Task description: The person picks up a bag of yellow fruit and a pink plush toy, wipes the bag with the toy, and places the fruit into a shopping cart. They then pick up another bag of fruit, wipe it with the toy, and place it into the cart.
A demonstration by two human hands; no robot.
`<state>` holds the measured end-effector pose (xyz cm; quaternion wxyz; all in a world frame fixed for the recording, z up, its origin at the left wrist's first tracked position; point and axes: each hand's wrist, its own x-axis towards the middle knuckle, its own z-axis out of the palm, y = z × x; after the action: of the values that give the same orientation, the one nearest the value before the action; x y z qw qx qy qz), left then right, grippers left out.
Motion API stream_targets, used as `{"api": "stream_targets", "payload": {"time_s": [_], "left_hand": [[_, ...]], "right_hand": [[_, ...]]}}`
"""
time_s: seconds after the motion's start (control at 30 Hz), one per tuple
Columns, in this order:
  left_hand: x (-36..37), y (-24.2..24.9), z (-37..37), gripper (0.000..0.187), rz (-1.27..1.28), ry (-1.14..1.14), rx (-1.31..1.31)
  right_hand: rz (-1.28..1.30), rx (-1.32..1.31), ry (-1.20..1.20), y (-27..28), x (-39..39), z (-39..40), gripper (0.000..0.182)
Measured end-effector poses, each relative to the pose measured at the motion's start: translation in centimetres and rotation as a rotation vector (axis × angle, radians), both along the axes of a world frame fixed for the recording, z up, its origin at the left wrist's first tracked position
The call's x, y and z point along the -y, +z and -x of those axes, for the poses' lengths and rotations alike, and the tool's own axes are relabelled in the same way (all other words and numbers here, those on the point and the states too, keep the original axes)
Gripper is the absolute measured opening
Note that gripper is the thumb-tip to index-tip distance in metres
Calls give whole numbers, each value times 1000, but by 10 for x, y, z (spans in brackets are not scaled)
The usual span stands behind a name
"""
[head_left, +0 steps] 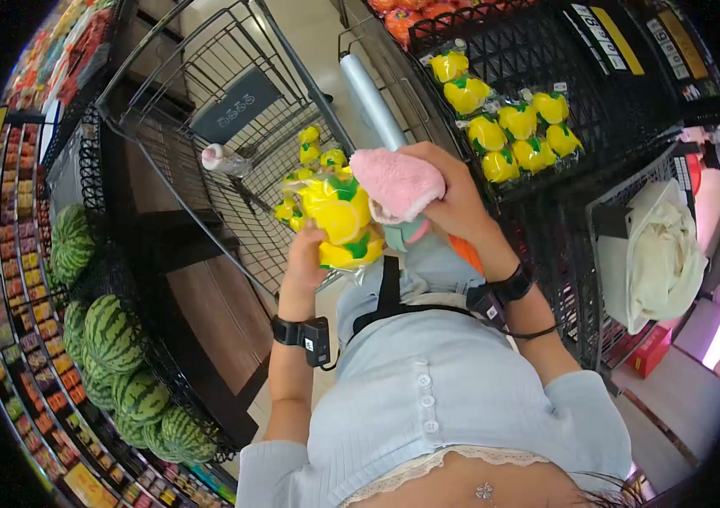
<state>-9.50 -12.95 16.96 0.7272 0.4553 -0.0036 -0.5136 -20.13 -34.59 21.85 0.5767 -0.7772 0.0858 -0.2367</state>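
My left hand (302, 258) is closed on a clear bag of yellow fruit (336, 212) with green leaf shapes printed on it, held over the near end of a wire shopping cart (157, 169). Close beside the bag, my right hand (453, 186) grips a fluffy pink cloth (395, 179) with a white edge. A green flap hangs just under the cloth. Inside the cart, more yellow fruit packs (310, 146) and a bottle with a pink cap (226, 161) lie on the wire base.
Several watermelons (114, 334) fill a rack at the left. More yellow fruit packs (516, 123) sit on a black crate display at the upper right. A basket with pale cloth (652, 262) stands right. Packaged goods line shelves (25, 313) far left.
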Motion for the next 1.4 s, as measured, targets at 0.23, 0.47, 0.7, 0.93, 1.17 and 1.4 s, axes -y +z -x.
{"api": "stream_targets", "payload": {"time_s": [0.23,0.47,0.7,0.93,1.17,1.4], "left_hand": [[45,24,16,53,-89,27,132],[69,44,29,53,-165,37,172],[65,31,19,60,-63,127,105],[56,37,2,61,71,327,-123],[34,34,-8,70,561,99,-426],[33,31,-9,68,374,-44,-246]], "right_hand": [[113,-34,-100,4,18,14,43],[409,-18,-48,17,15,11,47],[638,55,123,15,1,10,43],[584,52,372,6,-6,10,37],[-65,-83,142,-22,8,32,37],[-744,-142,-122,-31,-20,13,42]]}}
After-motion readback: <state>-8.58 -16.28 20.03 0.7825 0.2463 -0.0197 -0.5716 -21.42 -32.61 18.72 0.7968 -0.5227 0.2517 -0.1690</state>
